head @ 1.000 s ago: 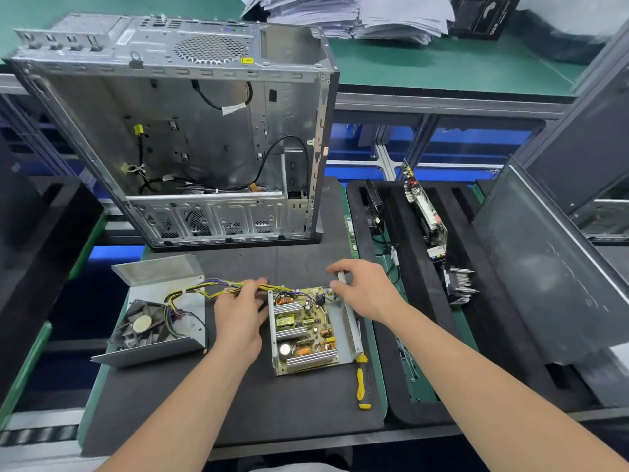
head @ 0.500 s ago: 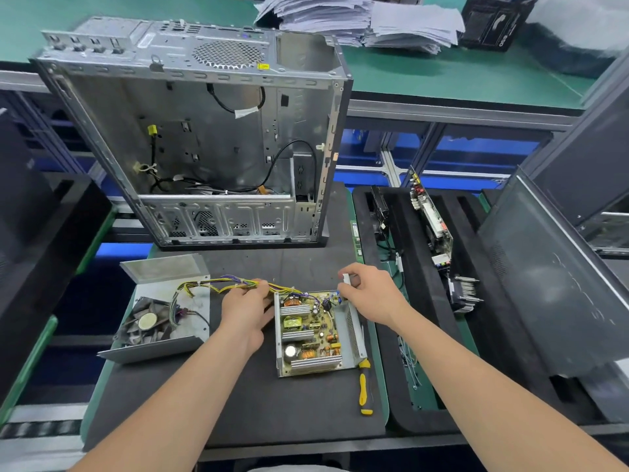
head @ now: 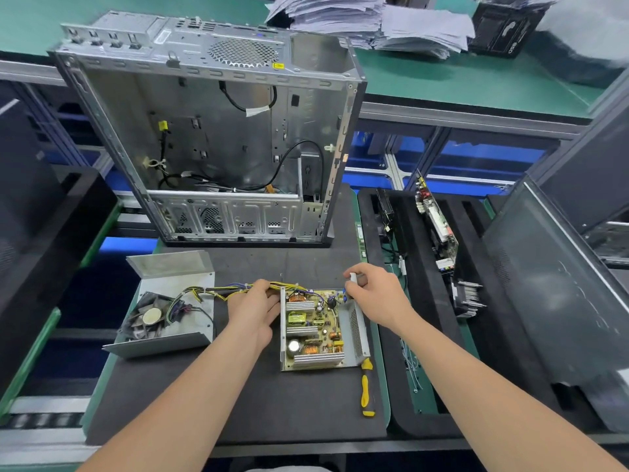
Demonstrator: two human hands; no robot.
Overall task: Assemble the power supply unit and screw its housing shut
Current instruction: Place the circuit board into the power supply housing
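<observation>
The open power supply base point(head: 355, 330) lies on the black mat, its circuit board point(head: 315, 330) with heat sinks and coils facing up. My left hand point(head: 253, 310) grips the yellow and black cable bundle point(head: 218, 291) at the board's left rear corner. My right hand point(head: 377, 292) pinches the far right corner of the metal housing wall. The housing cover point(head: 170, 304) lies to the left, inside up, with the black fan point(head: 149, 318) in it; the cables run across it. A yellow-handled screwdriver point(head: 367, 390) lies right of the base.
An open computer case point(head: 211, 131) stands upright at the back of the mat. A black foam tray point(head: 422, 301) to the right holds circuit cards and a heat sink. A grey side panel point(head: 551, 284) leans at far right. Paper stacks point(head: 367, 22) sit on the green bench.
My head has shifted, so the scene sits slightly lower and to the right. Both hands stay at the same spots on the cables and the housing corner.
</observation>
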